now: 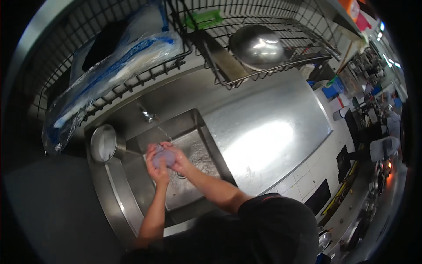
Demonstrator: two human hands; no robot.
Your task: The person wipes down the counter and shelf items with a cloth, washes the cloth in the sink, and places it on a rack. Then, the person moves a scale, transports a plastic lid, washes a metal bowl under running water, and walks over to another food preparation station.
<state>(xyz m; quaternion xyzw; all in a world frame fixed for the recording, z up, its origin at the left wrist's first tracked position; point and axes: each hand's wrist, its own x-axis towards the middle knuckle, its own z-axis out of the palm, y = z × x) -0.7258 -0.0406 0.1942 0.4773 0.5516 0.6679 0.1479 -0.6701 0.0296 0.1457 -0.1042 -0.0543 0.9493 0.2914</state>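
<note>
Steel counter (pixel 268 99), with recessed sink (pixel 189 196) directly below grip (pixel 163 158); water across basin floor. Metal pot (pixel 119 147), one, on counter left of grip. Black wire rack (pixel 229 85), above and beyond grip. Held there, beyond grip to left: plastic-wrapped bundle (pixel 132 57), blue bands; black item (pixel 103 44). Beyond grip to right: metal bowl (pixel 257 44); green item (pixel 204 19); long flat piece (pixel 226 61). Tiled floor (pixel 303 176), well right of grip: dark rectangular mat (pixel 318 196)
</note>
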